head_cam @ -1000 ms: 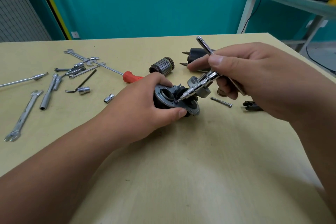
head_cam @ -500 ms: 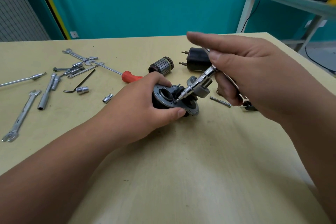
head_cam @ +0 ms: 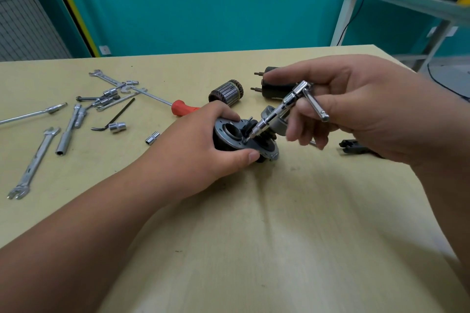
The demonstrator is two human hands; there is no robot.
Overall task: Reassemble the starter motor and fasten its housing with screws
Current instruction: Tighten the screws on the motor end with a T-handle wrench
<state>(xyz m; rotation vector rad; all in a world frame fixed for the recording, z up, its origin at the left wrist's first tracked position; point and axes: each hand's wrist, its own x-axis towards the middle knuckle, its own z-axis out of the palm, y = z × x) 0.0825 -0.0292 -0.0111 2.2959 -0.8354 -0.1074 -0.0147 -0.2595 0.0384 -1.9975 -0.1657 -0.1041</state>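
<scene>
- The step in hand looks like fastening. A bit is set against the grey end plate of the motor housing (head_cam: 230, 132). The housing lies on the counter (head_cam: 279, 223) about midway between its left and right edges, nearer the far edge than the near one.
- The left hand (head_cam: 201, 152) grips the housing from the left. Its thumb is on the near rim and its fingers are curled over the far rim, pinning the housing to the counter.
- The right hand (head_cam: 361, 109) holds a chrome driver (head_cam: 282, 107) with a bent handle. Thumb and curled fingers pinch it near the bend, and the forefinger is stretched out above it.
- The driver's tip meets the plate just beside the large round opening. Whether a screw sits under the bit is too small to tell.
- The next move probably calls for turning the handle while pressing along the shaft, with the left hand resisting the twist. The slanted shaft could let the bit slip off.
- The armature (head_cam: 226, 90) and a black cylinder (head_cam: 267, 84) with two studs lie apart from the housing, toward the far edge, so reassembly seems well short of finished.
- Spanners (head_cam: 33, 162), sockets (head_cam: 117, 126) and a red-handled screwdriver (head_cam: 181, 108) lie toward the left edge.
</scene>
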